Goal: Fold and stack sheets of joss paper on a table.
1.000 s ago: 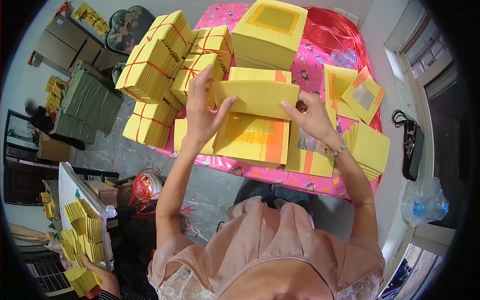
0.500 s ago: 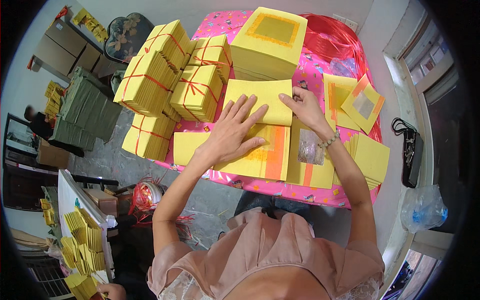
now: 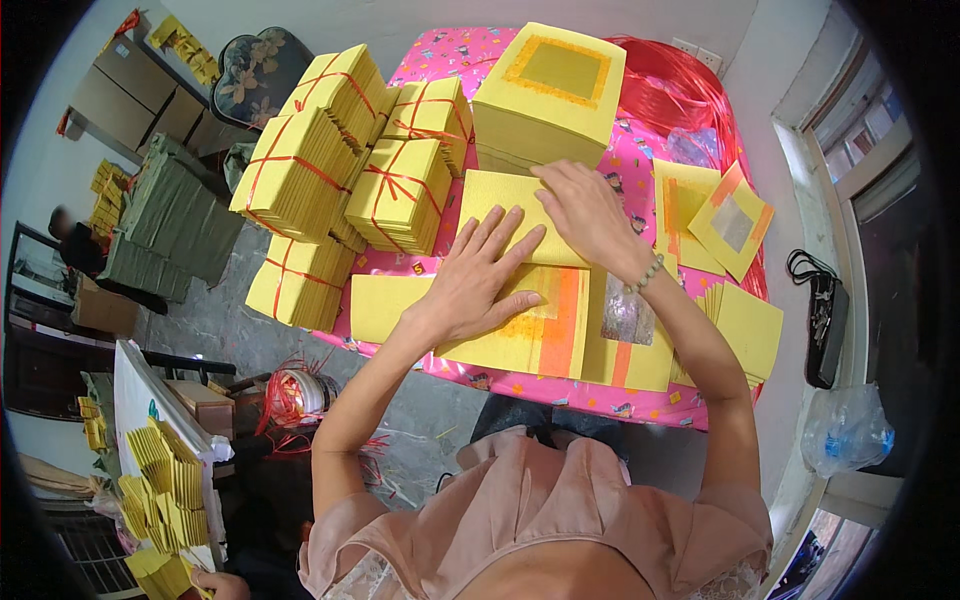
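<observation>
A yellow paper sheet with an orange band and a silver-and-orange patch (image 3: 560, 330) lies before me, its far part folded over into a plain yellow flap (image 3: 490, 188). My left hand (image 3: 480, 275) rests flat across the flap and the patterned part, fingers spread. On the flap's right side lies my right hand (image 3: 590, 215), a green bead bracelet at its wrist. Its fingers stretch over the paper near the far edge, and no grip on it shows. Under my right forearm is another yellow sheet with a silver square (image 3: 628, 318). A thick stack of yellow paper (image 3: 540, 130) stands just beyond.
Bundles of folded yellow paper tied with red string (image 3: 400, 195) stand at the left of the pink tablecloth (image 3: 440, 55). Red plastic string (image 3: 690, 95) lies at the back right, loose sheets (image 3: 735, 225) and folded papers (image 3: 745, 325) at the right. A co-worker's hand (image 3: 220, 583) shows at lower left.
My right hand has let go of the flap's right edge and moved left and up onto the flap. My left hand stays spread on the paper. The view has shifted slightly.
</observation>
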Demonstrator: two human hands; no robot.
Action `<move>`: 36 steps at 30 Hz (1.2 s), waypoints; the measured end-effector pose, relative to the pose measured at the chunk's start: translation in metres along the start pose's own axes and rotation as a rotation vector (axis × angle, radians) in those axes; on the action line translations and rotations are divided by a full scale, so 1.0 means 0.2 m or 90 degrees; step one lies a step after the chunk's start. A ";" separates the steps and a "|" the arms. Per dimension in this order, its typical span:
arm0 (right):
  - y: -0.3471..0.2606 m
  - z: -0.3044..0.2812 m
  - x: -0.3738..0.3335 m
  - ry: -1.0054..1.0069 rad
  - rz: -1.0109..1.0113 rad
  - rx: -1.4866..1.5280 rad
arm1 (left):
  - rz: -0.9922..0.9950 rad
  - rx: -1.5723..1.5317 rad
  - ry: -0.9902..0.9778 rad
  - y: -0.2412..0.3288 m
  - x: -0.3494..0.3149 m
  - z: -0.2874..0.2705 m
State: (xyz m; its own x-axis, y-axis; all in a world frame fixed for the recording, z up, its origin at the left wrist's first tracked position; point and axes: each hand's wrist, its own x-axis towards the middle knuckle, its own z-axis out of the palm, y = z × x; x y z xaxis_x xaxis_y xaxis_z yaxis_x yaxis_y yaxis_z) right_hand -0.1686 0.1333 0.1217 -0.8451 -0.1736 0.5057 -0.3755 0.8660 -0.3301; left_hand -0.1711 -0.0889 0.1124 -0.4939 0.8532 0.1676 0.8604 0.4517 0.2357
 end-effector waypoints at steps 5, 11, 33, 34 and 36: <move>0.05 0.07 0.03 -0.106 0.046 0.009 | 0.000 -0.011 -0.001 -0.01 0.00 0.02; 0.05 0.09 0.03 -0.100 0.037 0.033 | -0.004 -0.012 -0.002 -0.01 -0.01 0.04; -0.08 -0.05 -0.28 -0.051 -0.109 -0.042 | -0.008 -0.017 0.020 -0.01 -0.01 0.06; -0.10 -0.06 -0.33 -0.052 -0.107 -0.044 | -0.006 -0.021 0.024 -0.01 -0.01 0.07; -0.13 -0.09 -0.40 -0.120 -0.087 -0.015 | -0.006 -0.025 0.023 -0.01 -0.01 0.06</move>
State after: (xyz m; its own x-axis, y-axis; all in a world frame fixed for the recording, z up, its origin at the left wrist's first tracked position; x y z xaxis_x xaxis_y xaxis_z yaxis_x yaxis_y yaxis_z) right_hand -0.0842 0.1328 0.1055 -0.8437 -0.3729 0.3861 -0.4846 0.8386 -0.2489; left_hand -0.1704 -0.0886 0.0994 -0.5065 0.8388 0.1997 0.8506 0.4480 0.2753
